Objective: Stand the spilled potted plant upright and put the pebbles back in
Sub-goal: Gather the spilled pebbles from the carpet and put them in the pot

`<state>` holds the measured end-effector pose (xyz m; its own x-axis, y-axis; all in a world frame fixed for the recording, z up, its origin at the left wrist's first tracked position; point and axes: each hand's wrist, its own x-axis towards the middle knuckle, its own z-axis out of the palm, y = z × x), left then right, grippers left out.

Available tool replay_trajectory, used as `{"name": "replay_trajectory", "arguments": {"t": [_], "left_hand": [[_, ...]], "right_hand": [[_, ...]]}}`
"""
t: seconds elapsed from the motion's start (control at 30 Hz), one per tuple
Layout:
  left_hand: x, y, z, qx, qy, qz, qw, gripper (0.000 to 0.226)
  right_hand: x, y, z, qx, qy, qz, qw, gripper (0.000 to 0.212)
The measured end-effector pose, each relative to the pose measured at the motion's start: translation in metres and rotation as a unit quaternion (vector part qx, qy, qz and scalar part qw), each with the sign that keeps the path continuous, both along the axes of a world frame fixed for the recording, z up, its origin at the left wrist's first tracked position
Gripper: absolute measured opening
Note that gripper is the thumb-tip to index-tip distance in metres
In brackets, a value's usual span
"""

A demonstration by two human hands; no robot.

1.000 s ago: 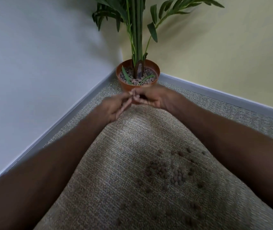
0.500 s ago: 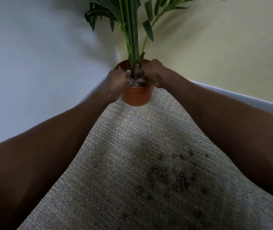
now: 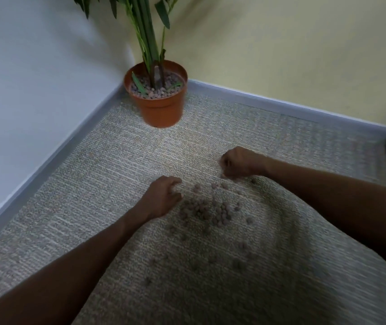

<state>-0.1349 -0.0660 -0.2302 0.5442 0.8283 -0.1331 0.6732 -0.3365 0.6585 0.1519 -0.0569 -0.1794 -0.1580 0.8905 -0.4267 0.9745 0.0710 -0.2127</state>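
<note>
Terracotta-coloured plastic pot [image 3: 161, 106] stands upright on the carpet [image 3: 93, 188] in the far corner, close to the grey skirting [image 3: 53, 158] where the pale left wall meets the yellow far wall. Green stems of the plant [image 3: 147, 41] rise straight out of it, and its top is filled with brownish pebbles around the stems.

Nearer, in the middle of the carpet, lies a loose heap of spilled pebbles [image 3: 207, 211], with strays scattered to the near side and to the right of it.

Both bare arms reach in from the near edge. The left hand [image 3: 161, 199] rests at the left edge of the heap, palm down, fingers curled partway and spread loosely, holding nothing that can be seen. The right hand [image 3: 240, 163] is lowered to the carpet on the far right of the heap, fingers bunched narrow into a near fist over a few stray pebbles; whether it grips any cannot be told, as the picture is blurred
</note>
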Motion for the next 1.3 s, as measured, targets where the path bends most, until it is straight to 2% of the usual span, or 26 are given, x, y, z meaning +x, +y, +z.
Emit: {"name": "replay_trajectory", "arguments": {"t": [0.13, 0.2, 0.3, 0.4, 0.57, 0.6, 0.7, 0.77, 0.87, 0.93, 1.0, 1.13, 1.3], "left_hand": [[0.024, -0.009, -0.008, 0.08, 0.018, -0.078, 0.994, 0.055], [0.038, -0.012, -0.01, 0.074, 0.025, -0.109, 0.991, 0.06], [0.051, -0.018, -0.01, 0.071, 0.04, -0.135, 0.987, 0.053], [0.049, -0.019, -0.017, 0.089, 0.025, -0.159, 0.983, 0.046], [0.045, -0.024, -0.018, 0.14, -0.016, -0.208, 0.968, 0.029], [0.042, -0.025, -0.017, 0.147, -0.018, -0.22, 0.964, 0.03], [0.027, -0.025, -0.019, 0.148, 0.017, -0.244, 0.958, 0.052], [0.018, -0.025, -0.021, 0.142, 0.038, -0.245, 0.958, 0.056], [0.014, -0.031, -0.019, 0.139, 0.033, -0.218, 0.966, 0.051], [0.016, -0.038, -0.018, 0.14, 0.026, -0.195, 0.971, 0.045], [0.019, -0.045, -0.019, 0.141, 0.023, -0.173, 0.975, 0.038], [0.026, -0.047, -0.013, 0.142, 0.015, -0.135, 0.98, 0.036], [0.031, -0.048, -0.01, 0.157, 0.017, -0.131, 0.979, 0.037]], "right_hand": [[0.035, -0.035, -0.026, 0.035, -0.021, -0.11, 0.993, 0.055], [0.039, -0.05, -0.036, 0.037, 0.002, -0.148, 0.988, 0.063], [0.031, -0.062, -0.048, 0.049, 0.067, -0.146, 0.986, 0.044], [0.014, -0.066, -0.052, 0.08, 0.095, -0.094, 0.988, 0.02], [-0.011, -0.06, -0.049, 0.075, 0.144, -0.029, 0.986, 0.018], [-0.016, -0.059, -0.046, 0.058, 0.155, -0.014, 0.986, 0.017], [-0.029, -0.064, -0.039, 0.035, 0.162, 0.047, 0.985, 0.011], [-0.029, -0.068, -0.039, 0.033, 0.158, 0.096, 0.982, 0.027], [-0.022, -0.077, -0.036, -0.005, 0.102, 0.153, 0.983, 0.083], [-0.021, -0.083, -0.043, 0.007, 0.082, 0.185, 0.979, 0.097], [-0.024, -0.085, -0.045, 0.016, 0.098, 0.175, 0.98, 0.088], [-0.032, -0.084, -0.044, 0.044, 0.16, 0.122, 0.978, 0.05], [-0.043, -0.083, -0.048, 0.075, 0.18, 0.085, 0.977, 0.032]]}}
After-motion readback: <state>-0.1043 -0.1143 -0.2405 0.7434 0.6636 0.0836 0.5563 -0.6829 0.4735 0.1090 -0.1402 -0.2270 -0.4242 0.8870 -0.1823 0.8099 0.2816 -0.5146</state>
